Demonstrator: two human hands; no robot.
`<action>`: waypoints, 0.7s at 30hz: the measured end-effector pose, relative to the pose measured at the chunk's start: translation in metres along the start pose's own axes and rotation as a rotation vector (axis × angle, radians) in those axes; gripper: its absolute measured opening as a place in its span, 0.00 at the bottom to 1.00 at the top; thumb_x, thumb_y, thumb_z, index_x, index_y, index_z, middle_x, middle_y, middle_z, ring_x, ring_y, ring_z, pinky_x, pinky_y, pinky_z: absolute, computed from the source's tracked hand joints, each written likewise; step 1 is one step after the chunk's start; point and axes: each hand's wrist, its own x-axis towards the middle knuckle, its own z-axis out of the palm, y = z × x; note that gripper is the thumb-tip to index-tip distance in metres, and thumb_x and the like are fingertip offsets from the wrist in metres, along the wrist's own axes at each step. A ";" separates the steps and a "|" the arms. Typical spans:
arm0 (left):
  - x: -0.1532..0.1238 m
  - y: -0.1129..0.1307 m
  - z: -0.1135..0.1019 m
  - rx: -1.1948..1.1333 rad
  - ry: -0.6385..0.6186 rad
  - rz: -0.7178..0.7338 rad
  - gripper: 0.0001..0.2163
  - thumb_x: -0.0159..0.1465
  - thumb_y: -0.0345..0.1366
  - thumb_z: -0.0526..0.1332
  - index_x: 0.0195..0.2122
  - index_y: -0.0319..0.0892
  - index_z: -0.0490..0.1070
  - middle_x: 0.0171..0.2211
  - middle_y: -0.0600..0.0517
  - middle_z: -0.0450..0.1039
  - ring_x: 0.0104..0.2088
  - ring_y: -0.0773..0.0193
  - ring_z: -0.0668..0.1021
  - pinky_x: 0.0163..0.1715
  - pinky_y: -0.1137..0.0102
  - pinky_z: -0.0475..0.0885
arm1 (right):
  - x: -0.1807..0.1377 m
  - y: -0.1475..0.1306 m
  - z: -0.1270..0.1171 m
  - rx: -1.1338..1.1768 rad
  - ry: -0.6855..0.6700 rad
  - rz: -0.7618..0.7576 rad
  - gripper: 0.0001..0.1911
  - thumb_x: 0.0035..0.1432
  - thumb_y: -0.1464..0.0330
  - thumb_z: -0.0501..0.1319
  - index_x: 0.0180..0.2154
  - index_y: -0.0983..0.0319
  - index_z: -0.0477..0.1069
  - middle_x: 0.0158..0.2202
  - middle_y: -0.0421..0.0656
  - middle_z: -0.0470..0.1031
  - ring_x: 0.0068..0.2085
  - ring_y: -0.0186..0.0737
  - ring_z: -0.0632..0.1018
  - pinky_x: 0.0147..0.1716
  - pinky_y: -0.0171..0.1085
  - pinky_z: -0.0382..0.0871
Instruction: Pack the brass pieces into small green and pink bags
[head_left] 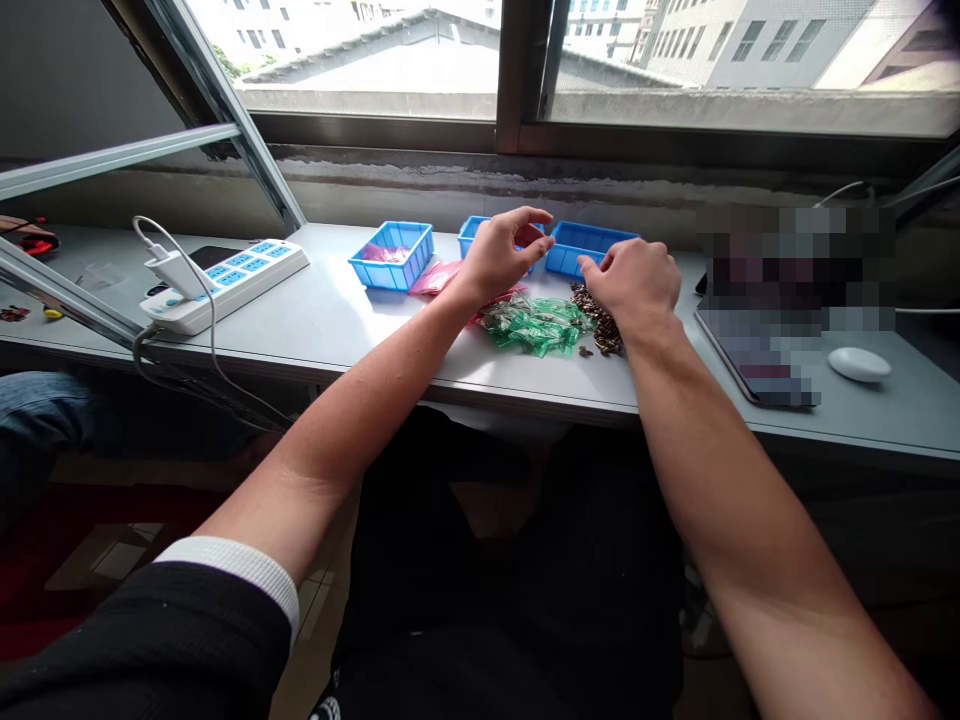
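Note:
My left hand [504, 248] is over the middle blue bin [470, 228], with thumb and a curled finger brought together in a pinch. Whatever lies between them is too small to tell. Beside the right blue bin [589, 242], my right hand [637, 278] has its fingers curled in and the thumb pointing left; its fingertips are mostly hidden. Just below it lies a pile of small bronze-coloured metal pieces [606, 330]. Between my forearms is a heap of small green plastic packets [538, 325]. Pink plastic packets [435, 278] lie partly behind my left wrist.
A left blue bin [391, 275] holds pinkish packets. Farther left is a white power strip [247, 280] with a plugged-in charger and cable. At right are a dark tablet-like device [750, 350], partly blurred, and a white mouse [859, 365]. Another person's knee [37, 410] shows at left.

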 end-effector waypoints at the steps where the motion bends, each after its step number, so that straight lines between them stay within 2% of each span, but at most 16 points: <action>1: 0.000 0.000 0.000 -0.004 0.003 0.002 0.15 0.73 0.32 0.79 0.60 0.44 0.91 0.52 0.43 0.93 0.60 0.48 0.91 0.73 0.56 0.82 | 0.001 0.003 0.003 -0.009 -0.011 0.012 0.23 0.67 0.50 0.88 0.34 0.57 0.84 0.41 0.63 0.89 0.59 0.87 0.92 0.66 0.82 0.87; 4: 0.000 -0.002 0.001 0.016 -0.002 0.042 0.13 0.75 0.32 0.77 0.60 0.43 0.91 0.53 0.43 0.93 0.59 0.48 0.91 0.72 0.56 0.82 | 0.004 0.008 0.012 -0.013 -0.040 -0.024 0.28 0.59 0.44 0.92 0.35 0.57 0.86 0.39 0.62 0.89 0.61 0.89 0.91 0.65 0.80 0.87; 7: 0.000 -0.004 0.001 0.023 -0.008 0.067 0.12 0.76 0.34 0.76 0.59 0.43 0.91 0.54 0.42 0.94 0.59 0.48 0.92 0.72 0.55 0.83 | 0.000 0.003 0.012 -0.169 -0.119 -0.068 0.27 0.64 0.41 0.88 0.39 0.57 0.89 0.43 0.63 0.92 0.57 0.83 0.93 0.60 0.71 0.90; 10: 0.001 -0.005 0.000 0.015 -0.013 0.054 0.12 0.75 0.36 0.77 0.58 0.45 0.91 0.54 0.43 0.94 0.59 0.49 0.92 0.73 0.55 0.83 | -0.006 -0.006 0.006 -0.255 -0.219 -0.157 0.18 0.75 0.48 0.80 0.45 0.56 0.92 0.49 0.59 0.95 0.55 0.76 0.94 0.56 0.64 0.90; 13: 0.002 -0.006 0.001 0.023 -0.011 0.039 0.13 0.73 0.36 0.78 0.58 0.46 0.92 0.54 0.44 0.95 0.59 0.49 0.92 0.73 0.55 0.83 | -0.009 -0.011 0.003 -0.227 -0.256 -0.245 0.10 0.78 0.56 0.77 0.50 0.52 0.95 0.54 0.54 0.97 0.58 0.71 0.94 0.58 0.60 0.89; 17: 0.003 -0.007 0.002 0.024 -0.002 0.050 0.12 0.73 0.35 0.78 0.57 0.46 0.92 0.54 0.43 0.95 0.59 0.49 0.92 0.73 0.55 0.84 | -0.009 -0.011 0.002 -0.166 -0.267 -0.308 0.10 0.77 0.65 0.75 0.54 0.52 0.96 0.57 0.51 0.97 0.59 0.68 0.94 0.60 0.58 0.88; 21: 0.003 -0.011 0.002 0.048 -0.003 0.089 0.11 0.76 0.35 0.76 0.57 0.45 0.92 0.55 0.42 0.95 0.57 0.49 0.93 0.68 0.55 0.86 | -0.011 -0.012 -0.001 -0.067 -0.292 -0.333 0.10 0.73 0.69 0.76 0.52 0.55 0.95 0.51 0.50 0.97 0.53 0.62 0.94 0.57 0.55 0.87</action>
